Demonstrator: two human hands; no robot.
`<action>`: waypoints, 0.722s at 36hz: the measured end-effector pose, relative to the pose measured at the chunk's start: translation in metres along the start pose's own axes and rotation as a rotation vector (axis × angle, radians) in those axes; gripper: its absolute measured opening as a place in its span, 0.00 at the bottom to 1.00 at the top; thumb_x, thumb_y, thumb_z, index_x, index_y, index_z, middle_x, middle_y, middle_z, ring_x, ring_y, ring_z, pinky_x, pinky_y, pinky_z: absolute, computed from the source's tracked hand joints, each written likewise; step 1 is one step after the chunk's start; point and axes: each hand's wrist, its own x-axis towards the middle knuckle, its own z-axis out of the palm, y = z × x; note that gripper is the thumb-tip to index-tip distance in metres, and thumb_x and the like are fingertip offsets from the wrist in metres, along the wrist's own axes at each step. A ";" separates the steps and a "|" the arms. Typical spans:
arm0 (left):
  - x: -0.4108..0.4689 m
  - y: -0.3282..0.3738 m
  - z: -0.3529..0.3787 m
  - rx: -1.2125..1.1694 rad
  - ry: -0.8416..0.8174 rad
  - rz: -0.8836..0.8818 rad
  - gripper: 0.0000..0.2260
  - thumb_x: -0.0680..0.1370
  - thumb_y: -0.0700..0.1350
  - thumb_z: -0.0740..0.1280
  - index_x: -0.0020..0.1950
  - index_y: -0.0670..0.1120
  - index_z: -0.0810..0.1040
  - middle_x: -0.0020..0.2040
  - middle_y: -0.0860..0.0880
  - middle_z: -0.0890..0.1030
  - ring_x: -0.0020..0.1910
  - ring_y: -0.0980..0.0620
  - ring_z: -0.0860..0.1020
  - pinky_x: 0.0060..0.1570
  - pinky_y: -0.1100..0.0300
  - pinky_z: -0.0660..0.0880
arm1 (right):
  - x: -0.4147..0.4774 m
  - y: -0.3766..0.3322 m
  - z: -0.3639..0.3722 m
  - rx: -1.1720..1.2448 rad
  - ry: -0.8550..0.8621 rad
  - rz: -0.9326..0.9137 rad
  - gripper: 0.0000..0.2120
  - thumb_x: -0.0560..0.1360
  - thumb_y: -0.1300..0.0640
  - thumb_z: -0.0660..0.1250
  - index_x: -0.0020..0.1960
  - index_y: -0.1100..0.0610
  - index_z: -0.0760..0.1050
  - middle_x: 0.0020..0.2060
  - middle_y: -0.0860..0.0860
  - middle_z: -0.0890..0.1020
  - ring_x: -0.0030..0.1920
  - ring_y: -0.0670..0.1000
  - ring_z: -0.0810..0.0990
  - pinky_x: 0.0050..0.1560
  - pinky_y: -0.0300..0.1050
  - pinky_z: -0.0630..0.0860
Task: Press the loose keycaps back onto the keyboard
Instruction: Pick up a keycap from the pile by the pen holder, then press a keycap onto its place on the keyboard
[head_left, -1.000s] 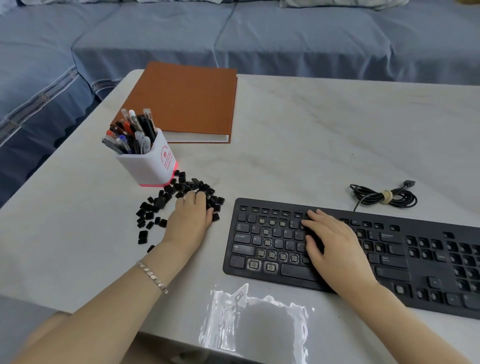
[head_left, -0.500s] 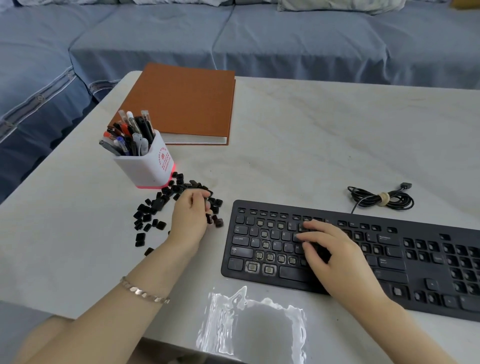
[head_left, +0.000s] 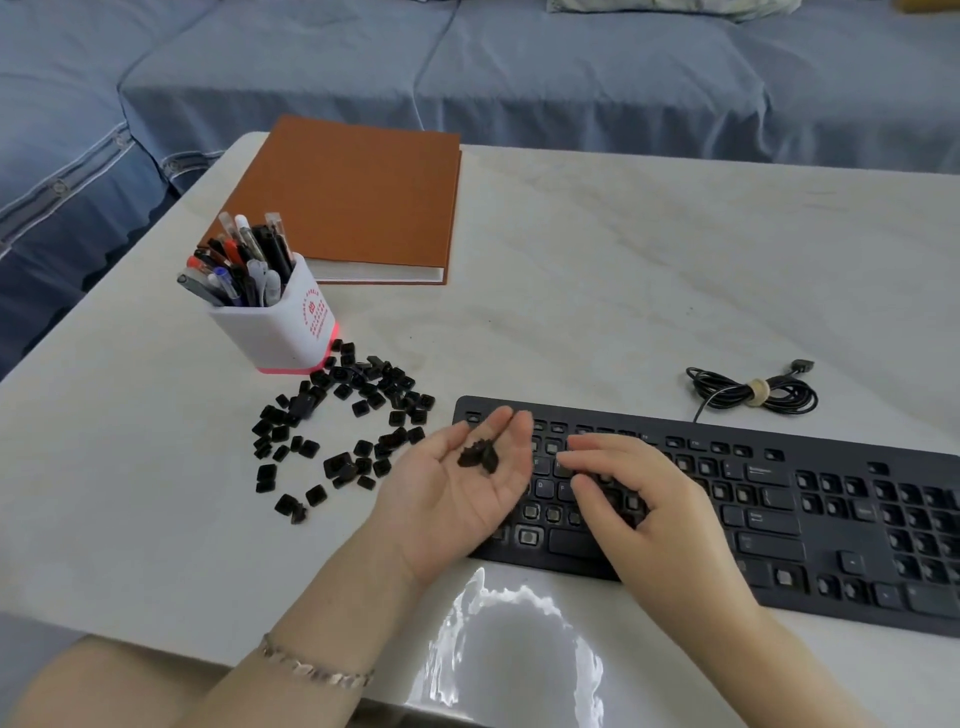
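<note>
A black keyboard (head_left: 779, 499) lies on the white table, with several bare key sockets on its left half. Many loose black keycaps (head_left: 343, 426) are scattered on the table to its left. My left hand (head_left: 462, 488) hovers palm up over the keyboard's left edge, cupping a few keycaps (head_left: 479, 455) in the palm. My right hand (head_left: 639, 509) rests palm down on the keyboard's left-middle keys, fingers spread, with its fingertips close beside the left palm. Whether a keycap sits under the right fingers is hidden.
A white pen holder (head_left: 270, 317) full of pens stands behind the keycap pile. An orange-brown book (head_left: 353, 202) lies behind it. The coiled keyboard cable (head_left: 753, 392) rests behind the keyboard. A blue sofa (head_left: 519, 67) runs along the table's far edge.
My left hand has left the keycap pile, turned palm up and moved right over the keyboard's edge with a few keycaps in it. My right hand stays on the keys.
</note>
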 end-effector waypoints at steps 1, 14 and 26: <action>-0.001 -0.003 0.002 0.019 -0.017 -0.010 0.17 0.81 0.44 0.54 0.49 0.34 0.78 0.48 0.37 0.82 0.40 0.42 0.83 0.42 0.47 0.79 | 0.000 -0.002 0.000 -0.015 0.013 -0.022 0.11 0.73 0.57 0.67 0.46 0.40 0.78 0.52 0.36 0.78 0.56 0.34 0.74 0.54 0.22 0.64; -0.018 -0.032 0.018 0.079 -0.036 -0.172 0.23 0.82 0.52 0.51 0.63 0.36 0.72 0.37 0.39 0.81 0.32 0.44 0.81 0.25 0.59 0.77 | 0.005 -0.002 0.006 -0.243 -0.073 -0.276 0.12 0.71 0.53 0.62 0.48 0.55 0.82 0.46 0.45 0.80 0.51 0.43 0.70 0.56 0.33 0.65; -0.008 -0.036 0.009 0.164 0.065 -0.037 0.17 0.81 0.45 0.55 0.55 0.36 0.79 0.52 0.40 0.82 0.48 0.45 0.82 0.49 0.51 0.78 | 0.006 -0.022 -0.016 0.710 0.111 0.472 0.06 0.71 0.69 0.67 0.41 0.60 0.80 0.34 0.52 0.84 0.38 0.46 0.83 0.38 0.34 0.77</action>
